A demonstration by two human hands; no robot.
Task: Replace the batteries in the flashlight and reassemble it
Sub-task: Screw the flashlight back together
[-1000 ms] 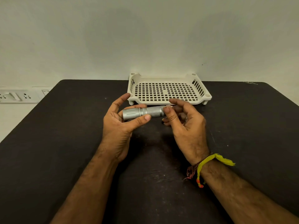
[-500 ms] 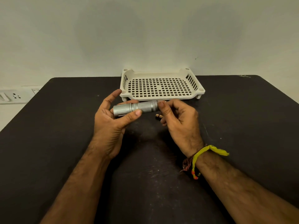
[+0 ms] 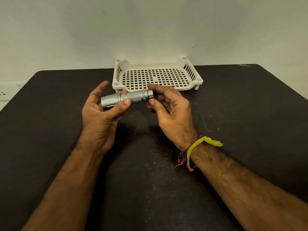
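Silver knurled metal flashlight (image 3: 127, 98): held level above black worktop (image 3: 241, 114), near far edge. Left hand (image 3: 101, 110) grips head end; right hand (image 3: 168, 107) pinches tail end. Cream perforated plastic tray (image 3: 157, 75): far edge.

Flashlight (image 3: 127, 98) between hands, before tray (image 3: 199, 80).

I seem to be in a plain indoor room, home or office I cannot tell: my scuffed black desk (image 3: 150, 180) stands against a bare pale wall (image 3: 150, 27). Left of the desk, white wall sockets (image 3: 6, 90); at its far edge, a perforated cream plastic tray (image 3: 199, 80).
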